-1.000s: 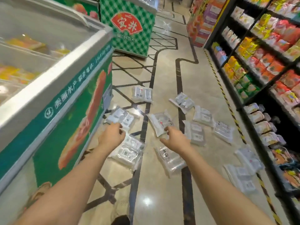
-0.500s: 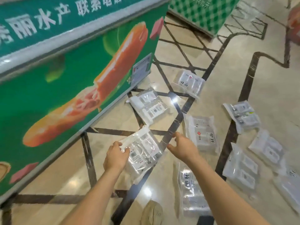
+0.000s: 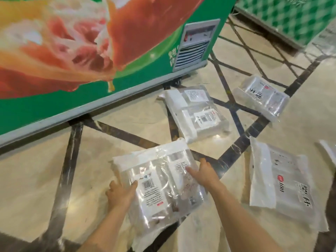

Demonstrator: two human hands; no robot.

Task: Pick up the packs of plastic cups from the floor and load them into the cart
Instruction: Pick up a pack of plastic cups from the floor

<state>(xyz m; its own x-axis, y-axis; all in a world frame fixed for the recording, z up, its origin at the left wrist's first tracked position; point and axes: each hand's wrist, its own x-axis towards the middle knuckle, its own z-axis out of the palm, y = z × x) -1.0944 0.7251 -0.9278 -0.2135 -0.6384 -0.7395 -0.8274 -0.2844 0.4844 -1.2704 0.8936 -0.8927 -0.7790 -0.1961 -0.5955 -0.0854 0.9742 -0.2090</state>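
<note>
A clear pack of plastic cups [image 3: 160,180] with white labels lies on the tiled floor right below me. My left hand [image 3: 121,193] grips its left edge, thumb on top. My right hand [image 3: 203,174] presses on its right side, fingers spread over the wrap. A second pack [image 3: 197,113] lies just beyond it by the freezer's foot. A third pack [image 3: 261,97] is farther right, and a fourth [image 3: 283,180] lies to the right of my right arm. The cart is out of view.
A green chest freezer [image 3: 91,60] with a food picture and a vent panel [image 3: 194,46] stands along the left. A second, checked green freezer [image 3: 291,19] stands at the top right. The edge of another pack [image 3: 329,151] shows at the far right.
The camera has dropped much closer to the floor. Both hands have closed in on the nearest pack, the left now gripping its edge and the right laid on its other side.
</note>
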